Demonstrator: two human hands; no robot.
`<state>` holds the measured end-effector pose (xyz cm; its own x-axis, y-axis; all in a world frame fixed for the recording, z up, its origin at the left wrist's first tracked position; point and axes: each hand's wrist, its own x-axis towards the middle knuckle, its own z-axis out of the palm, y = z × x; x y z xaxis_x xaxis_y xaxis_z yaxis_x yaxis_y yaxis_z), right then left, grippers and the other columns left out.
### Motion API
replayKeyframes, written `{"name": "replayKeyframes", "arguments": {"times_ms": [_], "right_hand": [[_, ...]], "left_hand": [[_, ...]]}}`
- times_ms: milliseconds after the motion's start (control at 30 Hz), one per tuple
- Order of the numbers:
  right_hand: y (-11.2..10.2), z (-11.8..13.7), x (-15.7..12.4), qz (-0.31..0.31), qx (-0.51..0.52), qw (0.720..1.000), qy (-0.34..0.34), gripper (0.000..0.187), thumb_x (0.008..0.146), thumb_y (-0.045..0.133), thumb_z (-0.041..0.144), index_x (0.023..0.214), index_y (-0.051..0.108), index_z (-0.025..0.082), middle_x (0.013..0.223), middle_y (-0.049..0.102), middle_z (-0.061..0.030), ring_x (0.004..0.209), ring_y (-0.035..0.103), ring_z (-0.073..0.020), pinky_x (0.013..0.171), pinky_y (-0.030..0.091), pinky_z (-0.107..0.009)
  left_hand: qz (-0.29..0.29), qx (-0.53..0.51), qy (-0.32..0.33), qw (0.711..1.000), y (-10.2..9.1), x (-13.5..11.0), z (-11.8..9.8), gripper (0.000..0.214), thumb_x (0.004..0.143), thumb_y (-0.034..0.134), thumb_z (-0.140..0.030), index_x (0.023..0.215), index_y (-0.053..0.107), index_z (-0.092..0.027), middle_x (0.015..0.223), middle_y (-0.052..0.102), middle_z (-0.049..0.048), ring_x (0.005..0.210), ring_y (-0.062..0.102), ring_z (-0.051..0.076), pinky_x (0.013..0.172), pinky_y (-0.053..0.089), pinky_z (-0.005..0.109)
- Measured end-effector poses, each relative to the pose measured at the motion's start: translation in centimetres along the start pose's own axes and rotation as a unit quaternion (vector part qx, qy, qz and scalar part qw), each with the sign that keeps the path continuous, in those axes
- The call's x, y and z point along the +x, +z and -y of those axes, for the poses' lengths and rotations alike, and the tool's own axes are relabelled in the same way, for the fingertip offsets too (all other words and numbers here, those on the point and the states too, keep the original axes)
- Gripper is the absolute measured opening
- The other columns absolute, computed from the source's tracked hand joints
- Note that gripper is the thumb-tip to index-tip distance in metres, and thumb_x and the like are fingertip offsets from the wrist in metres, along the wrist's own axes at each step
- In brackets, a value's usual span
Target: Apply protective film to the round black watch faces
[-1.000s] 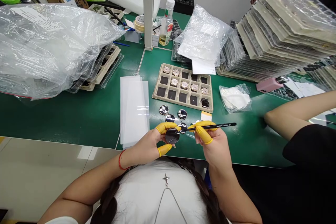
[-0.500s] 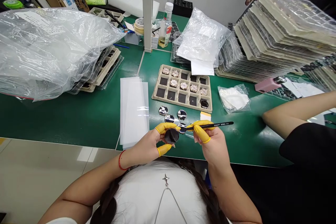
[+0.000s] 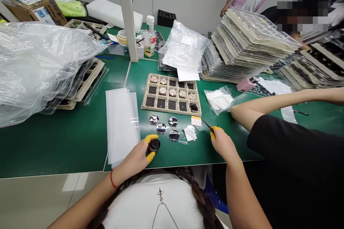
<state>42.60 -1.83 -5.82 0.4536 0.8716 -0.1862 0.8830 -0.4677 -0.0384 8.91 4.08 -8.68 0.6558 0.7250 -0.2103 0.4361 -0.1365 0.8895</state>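
Between the yellow-capped fingers of my left hand (image 3: 138,155) is a round, dark-faced watch head (image 3: 154,145), held over the table's near edge. My right hand (image 3: 222,144), also in yellow finger cots, grips black tweezers (image 3: 207,126). Their tips point up and left, beside a small white pad with a yellow band (image 3: 196,121); whether they touch it I cannot tell. Several shiny dark watch heads (image 3: 161,128) lie on the green table in front of my left hand. A crumpled white cloth (image 3: 190,134) is between the hands.
A beige compartment tray (image 3: 145,105) holds several watch heads. Translucent sheets (image 3: 120,128) lie left, near bagged trays (image 3: 40,64). Tall tray stacks (image 3: 242,46) stand at the back right. A bagged white cloth (image 3: 219,99) and a co-worker's arm (image 3: 255,105) are at the right.
My right hand and the tweezers have moved right, away from the watch head, to beside the white pad. My left hand still holds the watch head. The camera view has shifted.
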Motion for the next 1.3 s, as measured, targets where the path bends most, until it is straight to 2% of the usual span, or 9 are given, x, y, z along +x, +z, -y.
{"name": "replayKeyframes", "arguments": {"times_ms": [167,333,533,600,667,767,900,1133,1300], "right_hand": [[1.1,0.7,1.7,-0.090,-0.052,0.993,-0.050,0.034,0.090,0.041,0.020,0.116,0.060,0.008,0.106,0.062,-0.0180,0.100,0.053,-0.0311,0.082,0.041,-0.038],[1.0,3.0,3.8,-0.048,-0.007,0.984,-0.172,0.035,0.089,0.047,0.021,0.120,0.058,0.009,0.115,0.060,-0.0162,0.101,0.053,-0.0279,0.086,0.040,-0.035],[1.4,2.5,4.8,0.004,0.006,0.998,-0.070,0.033,0.084,0.057,0.032,0.107,0.060,0.009,0.098,0.061,-0.0166,0.092,0.056,-0.0275,0.074,0.041,-0.033],[1.4,2.7,3.8,-0.002,0.042,0.999,-0.027,0.027,0.085,0.054,0.034,0.097,0.061,0.011,0.093,0.061,-0.0147,0.086,0.057,-0.0262,0.067,0.040,-0.032],[1.6,3.8,2.1,-0.061,0.116,0.991,-0.022,0.027,0.088,0.047,0.035,0.096,0.061,0.013,0.092,0.061,-0.0127,0.082,0.057,-0.0242,0.065,0.040,-0.031],[2.4,7.0,-1.5,-0.112,0.291,0.943,-0.117,0.030,0.091,0.045,0.041,0.102,0.060,0.018,0.093,0.064,-0.0091,0.080,0.059,-0.0211,0.068,0.044,-0.031],[4.0,11.4,-5.5,-0.048,0.382,0.888,-0.251,0.024,0.092,0.047,0.038,0.101,0.062,0.022,0.092,0.066,-0.0064,0.084,0.060,-0.0196,0.073,0.047,-0.030],[6.4,13.3,-7.2,-0.062,0.302,0.902,-0.301,0.029,0.094,0.043,0.036,0.081,0.062,0.018,0.075,0.063,-0.0045,0.069,0.057,-0.0152,0.060,0.042,-0.024],[7.3,13.0,-6.8,-0.072,0.244,0.933,-0.254,0.035,0.093,0.041,0.038,0.068,0.055,0.019,0.066,0.058,-0.0035,0.058,0.051,-0.0133,0.053,0.034,-0.023]], "left_hand": [[-0.032,0.134,0.078,0.987,1.1,0.9,-0.5,0.043,0.081,0.049,-0.012,0.122,0.048,-0.021,0.115,0.054,0.0084,0.109,0.047,0.026,0.096,0.038,0.046],[-0.079,0.212,0.081,0.971,1.8,0.8,0.1,0.045,0.081,0.053,-0.017,0.125,0.046,-0.024,0.121,0.049,0.0077,0.115,0.041,0.028,0.102,0.031,0.051],[-0.113,0.245,0.093,0.958,2.2,0.1,1.2,0.054,0.082,0.054,-0.020,0.133,0.035,-0.021,0.122,0.050,0.0075,0.121,0.037,0.026,0.112,0.013,0.055],[-0.130,0.259,0.083,0.953,2.5,0.0,1.3,0.053,0.083,0.053,-0.021,0.133,0.034,-0.022,0.119,0.051,0.0070,0.122,0.036,0.026,0.113,0.011,0.055],[-0.148,0.276,0.075,0.947,2.8,0.1,1.3,0.055,0.082,0.054,-0.023,0.133,0.034,-0.021,0.118,0.052,0.0074,0.122,0.037,0.028,0.113,0.009,0.057],[-0.165,0.295,0.076,0.938,3.1,0.3,1.1,0.058,0.080,0.057,-0.027,0.133,0.035,-0.020,0.116,0.052,0.0084,0.122,0.038,0.029,0.113,0.008,0.057],[-0.162,0.305,0.073,0.936,3.2,0.4,1.2,0.059,0.079,0.059,-0.026,0.132,0.037,-0.017,0.110,0.054,0.0085,0.119,0.040,0.029,0.114,0.009,0.056],[-0.151,0.312,0.103,0.932,3.1,-0.1,1.7,0.060,0.079,0.059,-0.030,0.132,0.037,-0.016,0.102,0.055,0.0078,0.116,0.042,0.029,0.112,0.006,0.060],[-0.149,0.313,0.111,0.931,3.2,-0.1,1.7,0.060,0.078,0.059,-0.029,0.132,0.038,-0.016,0.103,0.055,0.0082,0.116,0.042,0.029,0.112,0.008,0.060]]}}
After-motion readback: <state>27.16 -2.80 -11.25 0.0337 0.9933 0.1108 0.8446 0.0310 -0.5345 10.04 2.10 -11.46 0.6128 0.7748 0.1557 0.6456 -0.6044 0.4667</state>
